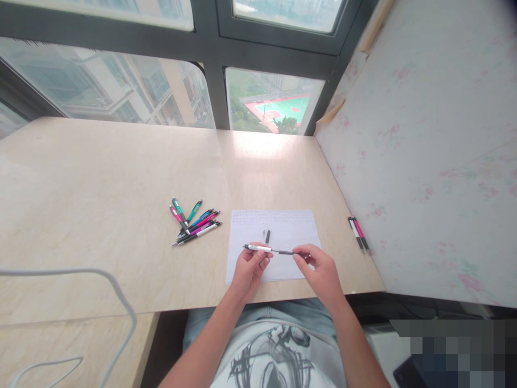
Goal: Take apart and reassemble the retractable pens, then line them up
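White pen barrel (258, 248) sits pinched in the left hand (248, 269), thumb + fingertips closed on it, held level just above the near edge of the paper sheet (278, 237). Dark grip section (286, 251) w/ a thin refill running between the two halves is pinched in the right hand (319, 267), fingers closed on its right end. Both parts are in line, slightly apart, over the paper's near half.

To do this well, my read: keep the two pieces on one axis, hold close to the joint, move the halves straight along the refill w/o bending it, and work low over the sheet so any small bit lands there.

Two small dark pen parts (267, 235) lie on the paper just beyond the hands. Left, a loose pile of coloured pens (196, 221) rests on the beige tabletop (100, 205). Right, two more pens (358, 234) lie by the wall panel (424, 161). Window glass (270, 105) is far back.
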`<state>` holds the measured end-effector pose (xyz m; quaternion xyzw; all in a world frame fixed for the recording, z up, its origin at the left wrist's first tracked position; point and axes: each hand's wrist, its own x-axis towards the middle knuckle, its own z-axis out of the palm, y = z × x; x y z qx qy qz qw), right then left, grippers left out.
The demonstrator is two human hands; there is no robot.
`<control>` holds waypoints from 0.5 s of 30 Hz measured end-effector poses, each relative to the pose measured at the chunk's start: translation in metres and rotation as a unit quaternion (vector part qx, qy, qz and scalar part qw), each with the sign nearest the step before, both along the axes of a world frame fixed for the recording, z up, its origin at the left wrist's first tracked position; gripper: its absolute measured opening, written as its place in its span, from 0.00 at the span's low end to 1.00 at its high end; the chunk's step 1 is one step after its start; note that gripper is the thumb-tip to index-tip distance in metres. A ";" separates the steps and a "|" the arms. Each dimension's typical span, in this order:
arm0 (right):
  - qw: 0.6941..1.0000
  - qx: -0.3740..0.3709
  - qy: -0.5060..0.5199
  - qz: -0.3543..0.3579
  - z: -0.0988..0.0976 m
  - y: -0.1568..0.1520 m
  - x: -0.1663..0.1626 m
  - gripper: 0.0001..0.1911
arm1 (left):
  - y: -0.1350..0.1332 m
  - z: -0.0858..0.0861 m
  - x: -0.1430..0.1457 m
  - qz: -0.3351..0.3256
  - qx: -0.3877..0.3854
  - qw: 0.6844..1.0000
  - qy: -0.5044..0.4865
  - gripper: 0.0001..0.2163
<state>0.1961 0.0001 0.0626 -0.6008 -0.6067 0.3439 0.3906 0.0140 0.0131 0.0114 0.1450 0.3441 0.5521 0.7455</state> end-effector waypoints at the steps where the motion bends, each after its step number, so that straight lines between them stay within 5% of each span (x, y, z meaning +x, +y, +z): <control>1: 1.000 0.003 -0.002 0.006 -0.001 0.001 -0.004 0.08 | 0.000 0.001 0.000 -0.004 0.004 1.000 0.002 0.09; 15: 1.000 0.027 -0.012 0.002 -0.004 0.002 -0.013 0.06 | -0.001 0.004 0.002 -0.013 0.007 1.000 0.016 0.09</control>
